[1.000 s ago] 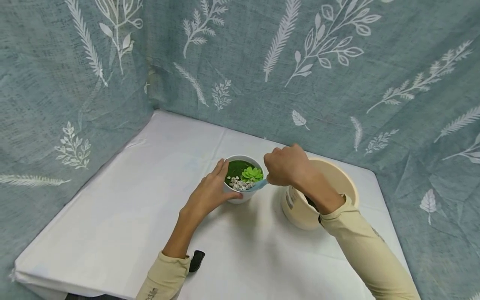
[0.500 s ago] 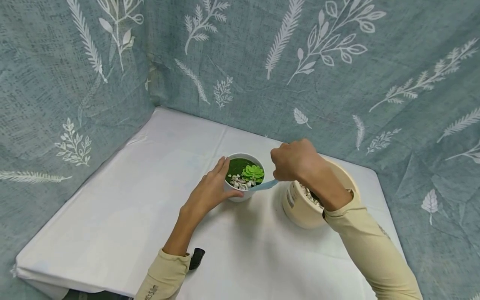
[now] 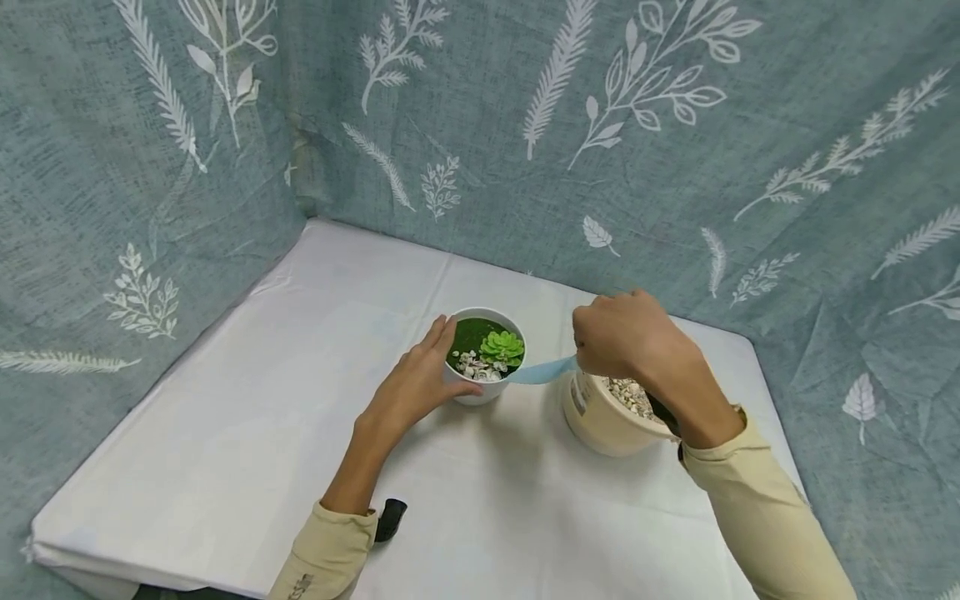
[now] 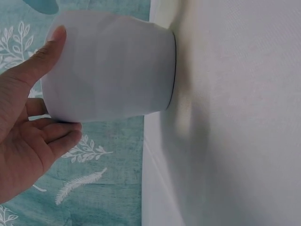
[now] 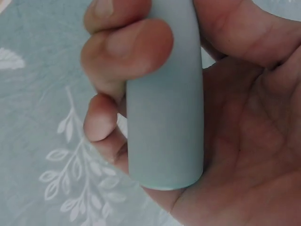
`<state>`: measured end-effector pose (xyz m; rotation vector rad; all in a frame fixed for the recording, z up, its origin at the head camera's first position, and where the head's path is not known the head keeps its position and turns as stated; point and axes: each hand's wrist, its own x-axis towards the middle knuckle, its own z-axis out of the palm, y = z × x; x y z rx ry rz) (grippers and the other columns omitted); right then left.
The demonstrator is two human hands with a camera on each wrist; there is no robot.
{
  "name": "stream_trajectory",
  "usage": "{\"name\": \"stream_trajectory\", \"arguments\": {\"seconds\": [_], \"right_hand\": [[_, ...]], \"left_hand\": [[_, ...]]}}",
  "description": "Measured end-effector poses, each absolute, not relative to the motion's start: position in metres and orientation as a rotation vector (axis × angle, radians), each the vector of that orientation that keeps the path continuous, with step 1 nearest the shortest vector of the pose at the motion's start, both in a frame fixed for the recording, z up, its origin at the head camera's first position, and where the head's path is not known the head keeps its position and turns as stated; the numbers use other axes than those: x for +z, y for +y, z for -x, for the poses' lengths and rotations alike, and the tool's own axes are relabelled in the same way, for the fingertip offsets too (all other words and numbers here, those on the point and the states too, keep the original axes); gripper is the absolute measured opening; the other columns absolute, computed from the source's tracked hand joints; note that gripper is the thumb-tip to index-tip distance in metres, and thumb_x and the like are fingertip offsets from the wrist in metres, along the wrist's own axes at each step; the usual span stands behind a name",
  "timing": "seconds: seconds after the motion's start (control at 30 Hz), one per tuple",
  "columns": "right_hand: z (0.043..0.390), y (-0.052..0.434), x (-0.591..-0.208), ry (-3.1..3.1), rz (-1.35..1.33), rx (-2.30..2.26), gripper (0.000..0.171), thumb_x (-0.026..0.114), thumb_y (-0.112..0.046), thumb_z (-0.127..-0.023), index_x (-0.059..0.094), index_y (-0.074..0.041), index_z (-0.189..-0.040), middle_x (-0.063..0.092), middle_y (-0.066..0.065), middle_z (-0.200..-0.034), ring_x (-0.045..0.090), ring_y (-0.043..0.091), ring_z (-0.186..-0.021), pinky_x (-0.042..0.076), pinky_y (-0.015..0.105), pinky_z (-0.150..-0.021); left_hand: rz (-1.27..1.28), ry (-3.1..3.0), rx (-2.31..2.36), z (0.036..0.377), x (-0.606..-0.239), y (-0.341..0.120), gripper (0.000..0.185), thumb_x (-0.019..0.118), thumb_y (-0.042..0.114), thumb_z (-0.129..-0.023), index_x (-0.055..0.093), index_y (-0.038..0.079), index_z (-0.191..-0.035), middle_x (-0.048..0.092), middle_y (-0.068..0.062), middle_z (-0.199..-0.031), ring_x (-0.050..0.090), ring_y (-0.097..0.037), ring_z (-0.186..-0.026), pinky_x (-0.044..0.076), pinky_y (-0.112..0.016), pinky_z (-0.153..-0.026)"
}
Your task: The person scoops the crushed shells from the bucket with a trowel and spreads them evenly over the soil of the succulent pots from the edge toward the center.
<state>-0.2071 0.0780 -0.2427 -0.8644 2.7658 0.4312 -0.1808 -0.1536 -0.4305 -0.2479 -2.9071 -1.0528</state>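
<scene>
My left hand grips a small white pot, the thumb at its near side and fingers round the left. A bright green succulent, dark green filling and pale pebbles show inside the pot. In the left wrist view the pot stands on the white cloth. My right hand holds a light blue trowel, its blade pointing left, with the tip at the pot's right rim. The right wrist view shows fingers wrapped round the trowel's handle. Whether the blade carries anything cannot be seen.
A cream bucket stands right of the pot, partly hidden under my right hand and forearm. Pale gravel lies in it. The white-covered table meets blue-green leaf-patterned curtains at the back and sides.
My right hand has moved right, drawing the trowel from over the pebbles out to the pot's right rim. More gravel in the bucket shows. My left hand keeps its grip on the pot.
</scene>
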Motion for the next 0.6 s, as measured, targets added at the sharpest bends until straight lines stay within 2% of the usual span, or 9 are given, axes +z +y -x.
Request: {"name": "stream_trajectory", "arguments": {"seconds": [0.07,0.13,0.23,0.3,0.37,0.47,0.53,0.6], "right_hand": [[0.202,0.093,-0.242,2.81,0.899,0.349,0.041,0.053,0.002,-0.087,0.04,-0.024,-0.058,0.028,-0.009,-0.061,0.021,0.011,-0.063,0.028,0.037,-0.072],[0.197,0.112,-0.244,2.885,0.944,0.281,0.044,0.053,0.003,-0.087,0.036,-0.026,-0.057,0.026,-0.01,-0.061,0.021,0.011,-0.063,0.025,0.037,-0.072],[0.191,0.144,-0.248,3.018,0.936,0.238,0.043,0.058,-0.001,-0.092,0.041,-0.024,-0.059,0.028,-0.009,-0.057,0.029,0.011,-0.059,0.031,0.039,-0.072],[0.188,0.165,-0.253,3.109,0.903,0.215,0.035,0.062,-0.007,-0.096,0.057,-0.022,-0.065,0.041,-0.008,-0.055,0.04,0.012,-0.057,0.038,0.045,-0.077],[0.185,0.185,-0.256,3.179,0.85,0.185,0.019,0.067,-0.011,-0.097,0.074,-0.02,-0.081,0.055,-0.005,-0.058,0.051,0.014,-0.058,0.044,0.054,-0.085],[0.179,0.214,-0.261,3.265,0.803,0.12,0.011,0.073,-0.009,-0.093,0.081,-0.014,-0.098,0.068,-0.002,-0.067,0.059,0.016,-0.062,0.047,0.058,-0.09],[0.177,0.231,-0.263,3.305,0.774,0.098,0.014,0.075,-0.009,-0.091,0.081,-0.011,-0.103,0.073,0.001,-0.072,0.06,0.017,-0.061,0.049,0.06,-0.09],[0.177,0.244,-0.266,3.33,0.744,0.101,0.014,0.077,-0.008,-0.089,0.082,-0.009,-0.102,0.076,0.003,-0.075,0.059,0.017,-0.06,0.051,0.059,-0.084]], "left_hand": [[0.257,-2.919,-1.029,0.18,-0.429,-0.154,0.115,0.085,0.048,-0.084,0.02,0.004,-0.167,0.018,-0.024,-0.174,0.044,-0.05,-0.148,0.049,-0.059,-0.113],[0.279,-2.912,-0.997,0.18,-0.427,-0.151,0.114,0.086,0.049,-0.083,0.022,0.005,-0.167,0.017,-0.025,-0.174,0.035,-0.05,-0.154,0.044,-0.062,-0.117],[0.311,-2.879,-0.951,0.18,-0.423,-0.141,0.11,0.084,0.052,-0.083,0.027,0.008,-0.166,0.013,-0.022,-0.175,0.017,-0.047,-0.161,0.03,-0.063,-0.127],[0.342,-2.833,-0.944,0.182,-0.419,-0.131,0.106,0.081,0.056,-0.085,0.031,0.01,-0.166,0.011,-0.02,-0.176,0.012,-0.046,-0.163,0.023,-0.062,-0.131],[0.392,-2.784,-0.948,0.184,-0.414,-0.118,0.101,0.078,0.057,-0.087,0.033,0.012,-0.165,0.013,-0.018,-0.177,0.012,-0.043,-0.164,0.021,-0.06,-0.132],[0.52,-2.711,-0.945,0.188,-0.405,-0.094,0.092,0.075,0.055,-0.091,0.037,0.011,-0.163,0.02,-0.018,-0.175,0.018,-0.04,-0.163,0.025,-0.06,-0.131],[0.623,-2.682,-0.918,0.192,-0.399,-0.078,0.089,0.073,0.053,-0.094,0.038,0.009,-0.163,0.023,-0.018,-0.174,0.021,-0.039,-0.163,0.027,-0.058,-0.131],[0.713,-2.674,-0.896,0.196,-0.394,-0.061,0.087,0.072,0.053,-0.095,0.039,0.008,-0.162,0.024,-0.019,-0.174,0.022,-0.036,-0.163,0.026,-0.055,-0.131]]}}
